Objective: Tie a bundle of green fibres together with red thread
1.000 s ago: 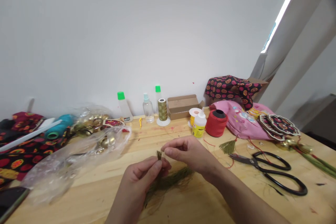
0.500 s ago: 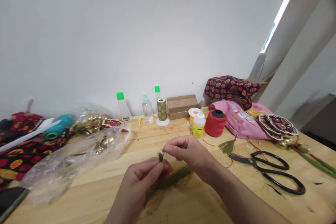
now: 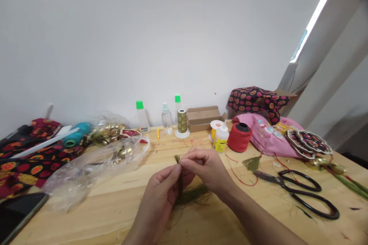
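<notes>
My left hand [image 3: 166,187] is closed around a bundle of olive-green threads [image 3: 177,158], whose short frayed end sticks up above the thumb. At the top of that bundle, the fingertips of my right hand [image 3: 205,168] are pinched together, touching it close by my left thumb. Whether a fine strand runs between the right fingers is too small to see. Below both hands, loose green threads [image 3: 194,195] trail over the wooden table [image 3: 115,218]. A finished-looking green tassel [image 3: 252,163] on a red cord lies to the right, by the tips of black-handled scissors [image 3: 287,184].
Behind the hands stand a green thread spool [image 3: 182,122], a glue bottle [image 3: 221,139], a red thread cone [image 3: 239,138] and an open cardboard box [image 3: 203,118]. A plastic bag with brass bells [image 3: 123,151] lies left, near a phone [image 3: 21,214]. A pink cloth [image 3: 267,134] lies right.
My right fingertips have come down and in against the top of the thread bundle, which they were held slightly apart from before. The view has shifted a little to the left.
</notes>
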Demonstrator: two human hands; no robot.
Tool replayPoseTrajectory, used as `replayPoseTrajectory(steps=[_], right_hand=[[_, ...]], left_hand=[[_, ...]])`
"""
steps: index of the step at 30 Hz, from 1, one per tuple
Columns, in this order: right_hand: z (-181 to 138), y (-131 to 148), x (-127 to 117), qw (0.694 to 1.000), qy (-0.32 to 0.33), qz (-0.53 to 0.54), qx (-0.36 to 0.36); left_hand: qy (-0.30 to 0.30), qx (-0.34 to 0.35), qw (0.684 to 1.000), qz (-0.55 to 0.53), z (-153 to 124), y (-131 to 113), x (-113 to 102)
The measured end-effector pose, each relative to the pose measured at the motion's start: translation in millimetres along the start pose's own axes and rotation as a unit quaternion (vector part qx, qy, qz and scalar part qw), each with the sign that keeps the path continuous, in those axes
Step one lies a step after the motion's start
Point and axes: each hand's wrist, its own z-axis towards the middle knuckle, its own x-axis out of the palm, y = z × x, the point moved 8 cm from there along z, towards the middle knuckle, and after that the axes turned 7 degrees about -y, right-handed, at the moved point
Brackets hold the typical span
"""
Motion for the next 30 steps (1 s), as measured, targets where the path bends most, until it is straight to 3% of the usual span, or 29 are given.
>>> replayPoseTrajectory(steps=[4,19,23,26,30], right_hand=[[0.9,-4.7,-3.4,1.000,-0.024,0.006,0.016],[-0.7,-4.4,-3.9,0.999,-0.028,-0.039,-0.017],[1.5,-6.1,-15.8,0.997,-0.075,-0.031,0.006],[1.4,-5.0,-19.0,0.996,-0.092,-0.012,0.014],[-6.0,6.1,9.6,0.999,0.034,0.027,-0.029]], left_hand=[[-0.024,-0.026,0.999,-0.011,-0.9,4.0,-3.9],[-0.008,-0.008,0.998,0.055,-1.9,4.8,-6.1],[-0.053,-0.008,0.996,0.073,1.0,4.4,-14.9],[-0.110,0.041,0.987,0.110,1.6,-6.1,-22.6],[-0.137,0.165,0.962,0.172,-4.2,-33.8,-18.3]])
